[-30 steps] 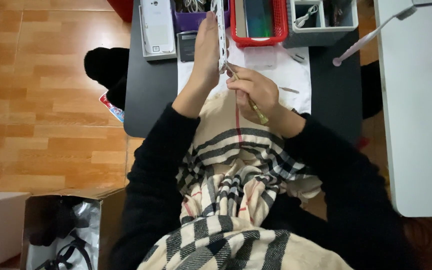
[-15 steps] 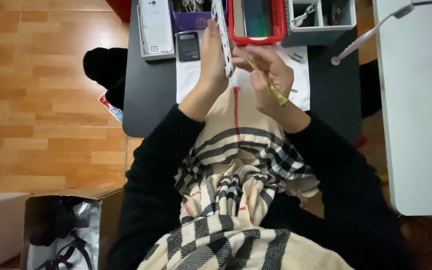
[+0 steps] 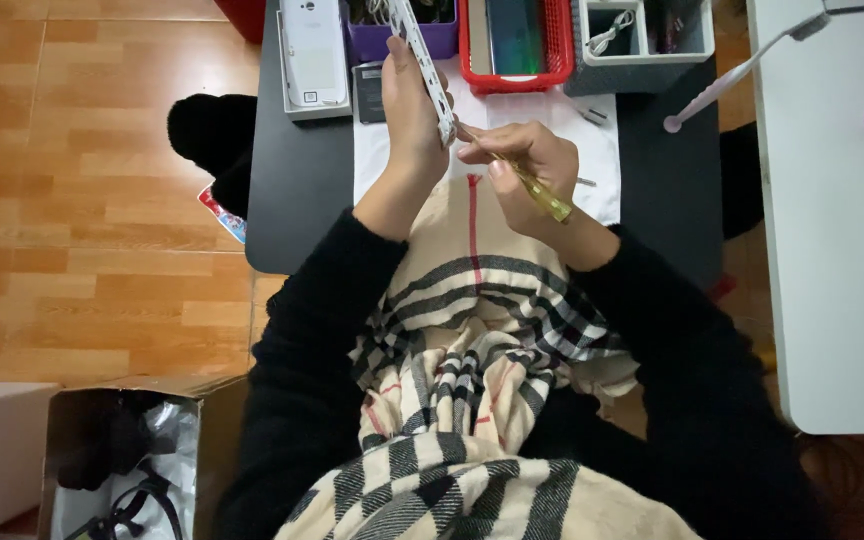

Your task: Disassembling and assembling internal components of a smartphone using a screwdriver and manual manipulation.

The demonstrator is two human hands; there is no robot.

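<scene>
Head view, from nearest outward: a beige, black and red checked scarf [image 3: 472, 400] hangs down the person's front between black sleeves, and at the lower left an open cardboard box [image 3: 142, 450] sits on the wooden floor with dark items and crumpled plastic inside. Past the scarf, the right hand [image 3: 522, 165] is curled into a pinch around a screwdriver with a yellow translucent handle [image 3: 542, 195]; its long axis slants from the handle at the lower right up to the tip at the upper left, which meets the edge of a thin white phone-like device [image 3: 427, 65]. The left hand [image 3: 407, 115] is wrapped around that device, fingers closed on its side, holding it on edge above a white mat [image 3: 602, 160] on the black table [image 3: 302, 210]; the device's long axis runs away from the person, tilted slightly left. Beyond lie a flat white rectangular device [image 3: 312, 50], a purple tray [image 3: 422, 35], a red basket [image 3: 517, 45] and a grey divided organiser [image 3: 642, 40]
</scene>
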